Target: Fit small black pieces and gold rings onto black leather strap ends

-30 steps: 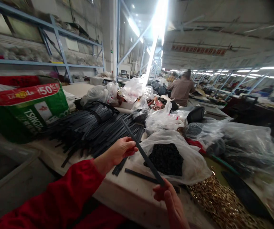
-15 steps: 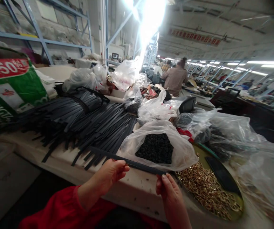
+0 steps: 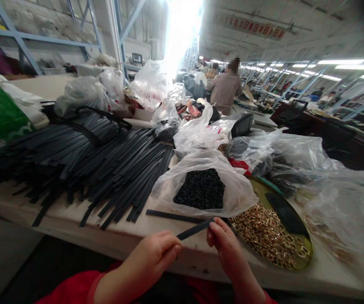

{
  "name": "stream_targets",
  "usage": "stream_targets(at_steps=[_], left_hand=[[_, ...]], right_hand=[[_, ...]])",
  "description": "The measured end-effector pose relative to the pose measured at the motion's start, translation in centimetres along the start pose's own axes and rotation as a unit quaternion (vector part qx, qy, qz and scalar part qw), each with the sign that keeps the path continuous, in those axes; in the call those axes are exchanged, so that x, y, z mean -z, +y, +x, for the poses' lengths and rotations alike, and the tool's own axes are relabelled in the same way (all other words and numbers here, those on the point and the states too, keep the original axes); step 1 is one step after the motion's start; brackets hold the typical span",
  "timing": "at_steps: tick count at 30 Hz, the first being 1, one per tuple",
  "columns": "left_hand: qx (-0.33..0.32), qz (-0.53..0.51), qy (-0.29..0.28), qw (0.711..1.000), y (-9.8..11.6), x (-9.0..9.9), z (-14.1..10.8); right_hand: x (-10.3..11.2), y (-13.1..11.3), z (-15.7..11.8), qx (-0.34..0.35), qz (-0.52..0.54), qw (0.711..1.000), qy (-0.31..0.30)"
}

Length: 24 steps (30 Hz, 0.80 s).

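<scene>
A black strap (image 3: pixel 195 229) stretches between my two hands over the table's front edge. My left hand (image 3: pixel 160 256) is closed on its left part, and my right hand (image 3: pixel 222 239) pinches the right end. Just behind lies another black strap (image 3: pixel 166 215), flat on the table and partly hidden by the held one. An open plastic bag (image 3: pixel 163 196) of small black pieces (image 3: pixel 199 190) sits beyond my hands. Right of it, a yellowish oval tray (image 3: pixel 307 257) carries many gold-coloured metal buckles (image 3: pixel 269 234) and a dark flat piece (image 3: pixel 286 214).
Bundles of black straps (image 3: pixel 118 177) cover the left of the table (image 3: pixel 112 236). A green bag (image 3: pixel 3 107) stands at far left. More clear plastic bags (image 3: pixel 337 202) crowd the right and back. A person (image 3: pixel 224 90) stands farther off.
My left hand has turned and now grips a strap, lower down than before. A separate strap now lies on the table behind my hands. The view has shifted slightly.
</scene>
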<state>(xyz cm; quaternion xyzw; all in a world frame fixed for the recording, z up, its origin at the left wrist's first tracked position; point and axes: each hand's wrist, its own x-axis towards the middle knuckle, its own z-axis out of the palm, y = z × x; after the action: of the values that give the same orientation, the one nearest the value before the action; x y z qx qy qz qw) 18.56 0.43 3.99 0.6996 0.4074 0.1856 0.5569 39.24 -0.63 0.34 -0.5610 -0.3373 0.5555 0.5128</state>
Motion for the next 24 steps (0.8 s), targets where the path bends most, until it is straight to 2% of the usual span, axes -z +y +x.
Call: stream_targets(at_steps=[1, 2, 3, 5, 6, 7, 8, 10, 12, 14, 15, 17, 20, 24], left_hand=[[-0.044, 0.052, 0.036, 0.997, 0.6, 0.4, 0.7], [-0.061, 0.080, 0.044, 0.994, 1.2, 0.7, 1.4], [-0.051, 0.077, 0.020, 0.996, 1.7, 1.0, 2.0], [0.033, -0.004, -0.092, 0.995, 2.1, 1.3, 3.1], [0.086, -0.071, -0.140, 0.984, 2.1, 1.3, 3.5], [0.137, -0.145, -0.163, 0.966, 2.0, 1.4, 3.9], [0.177, -0.219, -0.159, 0.946, 1.9, 1.4, 4.1], [0.221, -0.342, -0.113, 0.906, 1.6, 1.6, 4.6], [0.244, -0.417, -0.088, 0.871, 1.4, 1.8, 5.1], [0.258, -0.447, -0.082, 0.852, 1.4, 2.0, 5.5], [0.260, -0.453, -0.078, 0.849, 1.4, 2.0, 5.7], [0.257, -0.457, -0.069, 0.849, 1.4, 2.1, 5.8], [0.257, -0.456, -0.065, 0.850, 1.3, 2.2, 5.9], [0.257, -0.453, -0.069, 0.851, 0.6, 2.4, 6.2]], right_hand=[[-0.2, 0.0, 0.0, -0.003, -0.005, 1.000, -0.020], [-0.5, -0.1, 0.0, -0.004, -0.005, 0.999, -0.037], [-0.7, -0.2, 0.0, -0.004, -0.005, 0.999, -0.047], [-0.7, -0.5, 0.2, -0.003, -0.020, 0.998, -0.059], [-0.6, -0.7, 0.4, 0.001, -0.036, 0.998, -0.060], [-0.3, -0.9, 0.8, 0.008, -0.058, 0.997, -0.055], [0.1, -1.2, 1.3, 0.021, -0.087, 0.995, -0.044], [1.0, -1.6, 2.8, 0.065, -0.173, 0.983, -0.006], [1.7, -2.0, 4.9, 0.125, -0.306, 0.943, 0.033], [1.9, -2.2, 7.3, 0.169, -0.424, 0.889, 0.042], [1.7, -2.1, 8.5, 0.181, -0.463, 0.867, 0.039], [1.2, -1.9, 10.4, 0.189, -0.504, 0.842, 0.030], [0.5, -1.3, 12.2, 0.189, -0.535, 0.823, 0.013], [0.6, -0.6, 13.0, 0.189, -0.566, 0.803, 0.005]])
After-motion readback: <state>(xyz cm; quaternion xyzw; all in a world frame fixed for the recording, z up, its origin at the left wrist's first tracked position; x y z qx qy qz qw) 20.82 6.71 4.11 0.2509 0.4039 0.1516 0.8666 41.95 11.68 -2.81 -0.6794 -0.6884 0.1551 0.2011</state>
